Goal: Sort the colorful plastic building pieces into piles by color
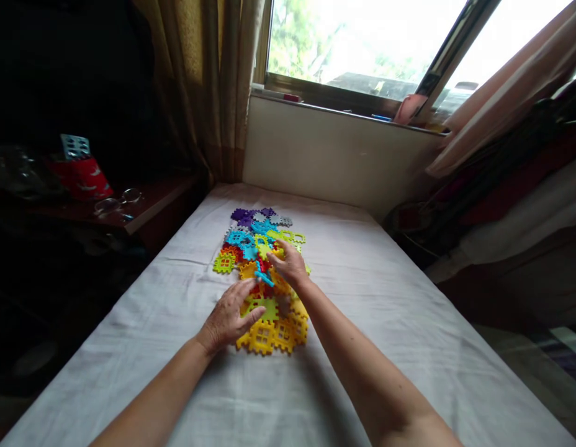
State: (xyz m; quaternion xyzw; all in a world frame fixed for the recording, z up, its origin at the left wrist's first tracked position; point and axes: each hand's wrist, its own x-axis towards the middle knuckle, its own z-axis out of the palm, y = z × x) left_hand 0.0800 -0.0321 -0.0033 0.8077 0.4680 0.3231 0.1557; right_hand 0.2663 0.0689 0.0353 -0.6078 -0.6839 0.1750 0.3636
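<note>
A heap of plastic interlocking tiles with notched edges lies along the middle of the bed. Over its near left side is my left hand, thumb spread away from the fingers, which reach close to a tilted blue tile; whether they touch it is unclear. My right hand has its thumb and forefinger at a yellow-green tile and seems to pinch its edge. Yellow window tiles lie nearest me. Farther off are a green window tile, blue tiles and purple tiles.
A pale sheet covers the bed, slightly wrinkled. To the left, a dark table carries eyeglasses and a red container. Beyond the bed are a wall and window, with a curtain. Clothes hang on the right.
</note>
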